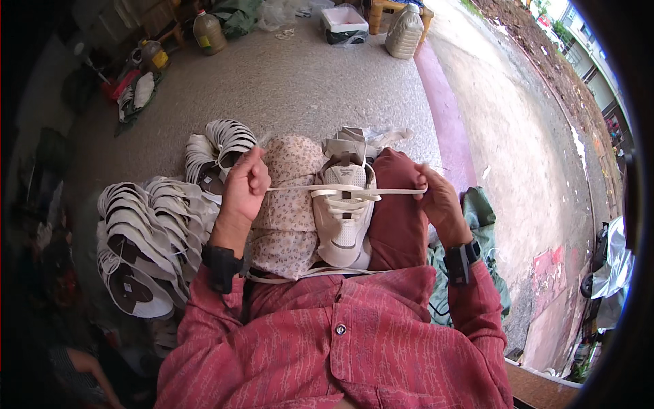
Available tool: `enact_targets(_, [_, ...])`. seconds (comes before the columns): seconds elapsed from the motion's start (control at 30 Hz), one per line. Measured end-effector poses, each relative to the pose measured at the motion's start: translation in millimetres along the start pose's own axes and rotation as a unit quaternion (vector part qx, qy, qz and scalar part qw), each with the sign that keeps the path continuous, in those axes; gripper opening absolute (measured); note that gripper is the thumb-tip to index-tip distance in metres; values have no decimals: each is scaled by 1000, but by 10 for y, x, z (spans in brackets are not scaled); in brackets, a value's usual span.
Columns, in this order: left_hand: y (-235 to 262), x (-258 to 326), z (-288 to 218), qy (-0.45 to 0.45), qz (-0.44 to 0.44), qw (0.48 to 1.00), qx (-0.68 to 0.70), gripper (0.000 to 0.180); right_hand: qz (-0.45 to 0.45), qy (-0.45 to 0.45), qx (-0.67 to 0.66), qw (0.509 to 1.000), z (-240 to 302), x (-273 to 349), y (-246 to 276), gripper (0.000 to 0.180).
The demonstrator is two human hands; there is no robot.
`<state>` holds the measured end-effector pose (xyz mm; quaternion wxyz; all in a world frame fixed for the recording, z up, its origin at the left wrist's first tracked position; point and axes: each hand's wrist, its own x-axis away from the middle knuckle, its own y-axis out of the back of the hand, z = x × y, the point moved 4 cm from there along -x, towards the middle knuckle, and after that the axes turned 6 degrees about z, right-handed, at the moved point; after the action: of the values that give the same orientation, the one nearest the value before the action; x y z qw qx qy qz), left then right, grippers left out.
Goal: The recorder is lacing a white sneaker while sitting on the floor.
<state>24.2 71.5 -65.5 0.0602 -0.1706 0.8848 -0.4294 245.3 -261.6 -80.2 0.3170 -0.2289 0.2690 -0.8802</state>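
A white sneaker (343,235) lies on my lap between my legs, its toe toward me; whether it has a sole cannot be seen. Its flat white shoelace (398,191) stretches sideways across the tongue in a nearly straight line. At the left end, my left hand (246,185) is closed on the lace, above the floral-covered leg. My right hand (441,201) pinches the other end over the reddish-brown covered leg. More lace crosses the front of the shoe in rows below the taut line. A dark band sits on each wrist.
Stacks of white shoe uppers (146,232) stand to my left, with another bundle (221,146) farther forward. Green cloth (485,218) lies at my right. Plastic jugs (208,33) and a white box (344,22) stand on the far floor. Part of another person's arm (92,371) shows at lower left.
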Motion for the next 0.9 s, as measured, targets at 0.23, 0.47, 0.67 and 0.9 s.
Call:
enact_targets(0.23, [-396, 1, 300, -51, -63, 883, -462, 15, 47, -33, 417, 907, 47, 107, -578, 21])
enact_targets(0.47, [-550, 49, 404, -31, -27, 816, -576, 17, 165, -47, 505, 846, -70, 72, -749, 18])
enact_targets(0.67, [-579, 38, 295, -64, -6, 745, -664, 14, 172, -98, 486, 851, -24, -29, -749, 18])
enact_targets(0.9, [-565, 45, 372, -3, -48, 811, -583, 13, 156, -158, 443, 869, 63, -51, -812, 19])
